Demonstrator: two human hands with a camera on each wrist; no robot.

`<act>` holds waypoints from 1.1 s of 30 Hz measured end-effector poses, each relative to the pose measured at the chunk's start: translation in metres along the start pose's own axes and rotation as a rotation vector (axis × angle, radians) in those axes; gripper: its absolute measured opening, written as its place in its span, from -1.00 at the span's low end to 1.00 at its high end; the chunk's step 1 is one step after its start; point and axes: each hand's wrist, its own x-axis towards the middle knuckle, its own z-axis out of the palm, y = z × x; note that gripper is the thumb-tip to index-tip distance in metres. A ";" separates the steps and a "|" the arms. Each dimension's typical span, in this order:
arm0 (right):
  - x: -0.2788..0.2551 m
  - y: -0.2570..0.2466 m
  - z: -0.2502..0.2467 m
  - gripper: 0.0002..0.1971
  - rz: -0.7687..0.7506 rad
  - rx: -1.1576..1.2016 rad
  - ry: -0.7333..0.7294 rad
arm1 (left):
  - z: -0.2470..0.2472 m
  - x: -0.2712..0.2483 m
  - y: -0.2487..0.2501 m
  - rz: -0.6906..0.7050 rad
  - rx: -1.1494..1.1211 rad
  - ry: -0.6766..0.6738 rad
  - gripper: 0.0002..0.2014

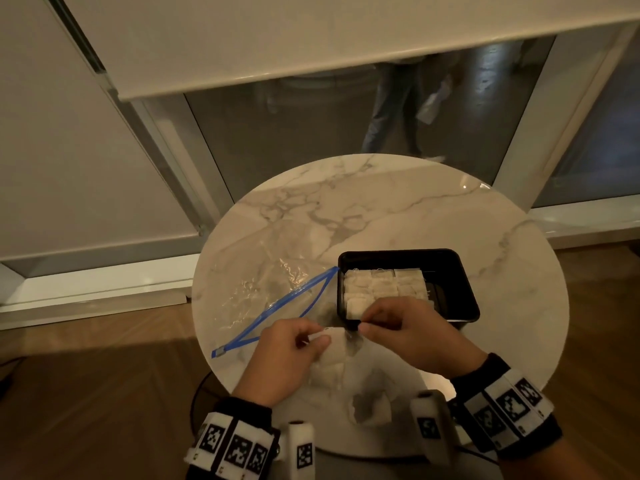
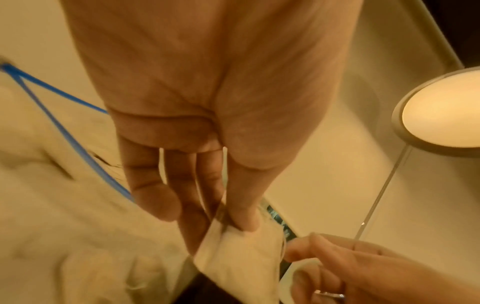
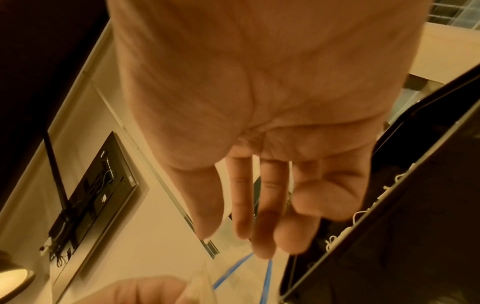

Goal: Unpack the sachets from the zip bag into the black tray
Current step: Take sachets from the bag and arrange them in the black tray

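Note:
A black tray (image 1: 460, 271) stands right of centre on the round marble table, with several white sachets (image 1: 381, 285) packed in its left half. The clear zip bag (image 1: 263, 289) lies left of the tray, its blue zip strip (image 1: 277, 306) spread apart. My left hand (image 1: 320, 337) pinches a white sachet (image 2: 239, 257) between thumb and fingers, just in front of the tray's near left corner. My right hand (image 1: 363, 325) is right beside it and pinches a small white tag (image 2: 303, 267) at that sachet's edge. Its fingertips are blurred in the right wrist view.
More white sachets (image 1: 370, 407) lie on the table (image 1: 398, 209) under and in front of my hands, near its front edge. A lit round lamp (image 2: 441, 115) shows off to the side. Wooden floor surrounds the table, and a window wall stands behind it.

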 end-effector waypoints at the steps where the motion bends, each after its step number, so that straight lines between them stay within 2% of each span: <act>1: 0.000 -0.003 0.000 -0.91 -0.024 0.033 0.015 | 0.000 0.000 0.006 0.030 -0.050 0.001 -0.91; 5: -0.002 -0.012 -0.002 -0.99 -0.105 0.061 0.083 | 0.002 0.003 0.030 0.099 -0.197 0.003 -0.88; 9: -0.005 -0.013 -0.011 -0.83 -0.155 0.048 0.141 | 0.006 0.007 0.039 0.107 -0.240 0.054 -0.88; 11: -0.005 -0.011 -0.015 -0.81 -0.171 0.046 0.151 | 0.008 0.009 0.042 0.118 -0.238 0.086 -0.88; 15: -0.002 -0.005 -0.017 -0.81 -0.170 0.057 0.194 | 0.013 0.014 0.052 0.202 -0.109 0.155 -0.92; 20: -0.003 -0.001 -0.026 -0.96 -0.163 0.105 0.211 | 0.019 0.027 0.061 0.211 0.020 0.083 -0.90; 22: -0.001 0.013 -0.038 -0.95 -0.105 0.206 0.413 | 0.021 0.034 0.061 0.192 0.066 0.073 -0.90; 24: 0.001 0.033 -0.053 -0.90 0.051 0.364 0.722 | 0.024 0.041 0.063 0.158 0.107 0.055 -0.89; 26: 0.000 0.053 -0.063 -0.85 0.214 0.534 0.909 | 0.027 0.049 0.070 0.135 0.107 0.051 -0.89; 29: -0.003 0.088 -0.066 -0.70 0.364 0.688 0.881 | 0.034 0.069 0.090 0.158 0.085 0.040 -0.94; 33: 0.001 0.114 -0.048 -0.55 0.311 0.696 0.757 | 0.047 0.102 0.107 0.169 0.117 -0.040 -0.95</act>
